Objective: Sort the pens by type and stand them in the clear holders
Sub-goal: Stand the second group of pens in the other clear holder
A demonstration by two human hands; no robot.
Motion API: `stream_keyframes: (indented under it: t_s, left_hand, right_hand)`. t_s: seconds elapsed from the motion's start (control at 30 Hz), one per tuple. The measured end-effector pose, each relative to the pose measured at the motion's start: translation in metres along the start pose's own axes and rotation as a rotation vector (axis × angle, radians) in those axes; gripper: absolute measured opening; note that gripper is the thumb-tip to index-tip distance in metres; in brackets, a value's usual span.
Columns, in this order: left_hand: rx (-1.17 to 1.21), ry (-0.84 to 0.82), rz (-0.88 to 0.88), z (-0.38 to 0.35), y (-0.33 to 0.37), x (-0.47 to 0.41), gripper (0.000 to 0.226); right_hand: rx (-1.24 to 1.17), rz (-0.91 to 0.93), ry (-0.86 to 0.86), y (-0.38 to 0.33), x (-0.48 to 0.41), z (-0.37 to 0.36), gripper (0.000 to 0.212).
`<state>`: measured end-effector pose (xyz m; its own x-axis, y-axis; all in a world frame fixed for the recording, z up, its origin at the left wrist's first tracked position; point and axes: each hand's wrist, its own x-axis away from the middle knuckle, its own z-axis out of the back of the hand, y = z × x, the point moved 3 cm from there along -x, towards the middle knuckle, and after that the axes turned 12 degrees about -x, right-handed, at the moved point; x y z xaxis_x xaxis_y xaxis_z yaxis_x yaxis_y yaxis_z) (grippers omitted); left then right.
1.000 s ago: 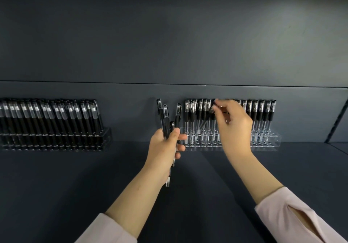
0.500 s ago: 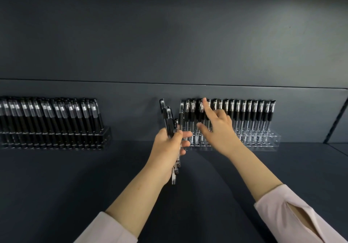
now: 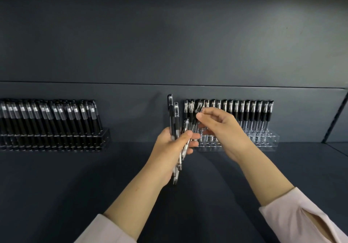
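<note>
A bundle of pens [image 3: 174, 118] stands upright in the left hand [image 3: 169, 148], which grips it just in front of the right clear holder [image 3: 267, 141] on the worktop [image 3: 207, 195]. The right hand [image 3: 222, 129] pinches the top of one pen [image 3: 194, 122] leaning out of the bundle. The step looks like drawing the next pen, which then needs pulling free and lowering into an empty slot. Half a second ago the right hand was spread, forefinger raised; now it has closed on this pen.
</note>
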<state>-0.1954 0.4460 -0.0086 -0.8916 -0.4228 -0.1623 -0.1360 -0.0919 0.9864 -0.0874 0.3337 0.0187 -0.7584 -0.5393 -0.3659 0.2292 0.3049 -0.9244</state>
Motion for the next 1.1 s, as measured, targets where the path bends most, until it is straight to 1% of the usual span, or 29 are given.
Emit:
stream_keyframes:
  t_s: [0.1,0.17,0.23,0.33,0.43,0.5,0.57,0.63,0.7,0.83,0.97,1.1]
  left_hand:
    - [-0.004,-0.023,-0.029,-0.003,0.002,0.001,0.013]
    - [0.027,-0.017,-0.014,-0.004,0.001,0.001,0.014]
    - [0.06,0.003,0.034,-0.005,-0.002,0.002,0.018]
    - [0.009,0.065,0.083,0.002,-0.006,0.001,0.019]
    - [-0.027,0.096,0.081,0.007,-0.008,-0.002,0.016]
    - [-0.021,0.107,0.089,0.007,-0.009,-0.004,0.016]
    - [-0.018,0.101,0.093,0.006,-0.01,-0.004,0.017]
    - [-0.014,0.091,0.092,0.005,-0.01,-0.004,0.018]
    - [-0.007,0.087,0.09,0.005,-0.011,-0.004,0.018]
    - [0.0,0.089,0.085,0.007,-0.011,-0.006,0.017]
    - [0.006,0.09,0.088,0.007,-0.012,-0.007,0.018]
    - [0.017,0.083,0.085,0.006,-0.012,-0.006,0.016]
  right_hand:
    - [-0.139,-0.019,0.019,-0.002,0.0,0.0,0.006]
    - [-0.196,-0.022,0.047,-0.002,-0.001,0.001,0.008]
    - [-0.264,-0.011,0.138,-0.001,-0.003,0.007,0.014]
    - [-0.344,0.05,0.331,-0.006,-0.006,0.024,0.011]
    - [-0.317,0.174,0.526,-0.012,-0.008,0.042,0.007]
    - [-0.183,0.277,0.604,-0.017,-0.007,0.049,0.003]
    - [-0.008,0.356,0.611,-0.02,-0.008,0.049,0.004]
    - [0.096,0.379,0.592,-0.018,-0.011,0.046,0.005]
    - [0.165,0.368,0.578,-0.013,-0.015,0.04,0.009]
    - [0.241,0.351,0.52,-0.005,-0.02,0.029,0.008]
    - [0.344,0.331,0.472,0.002,-0.021,0.024,0.012]
    - [0.531,0.394,0.444,0.002,-0.022,0.019,0.013]
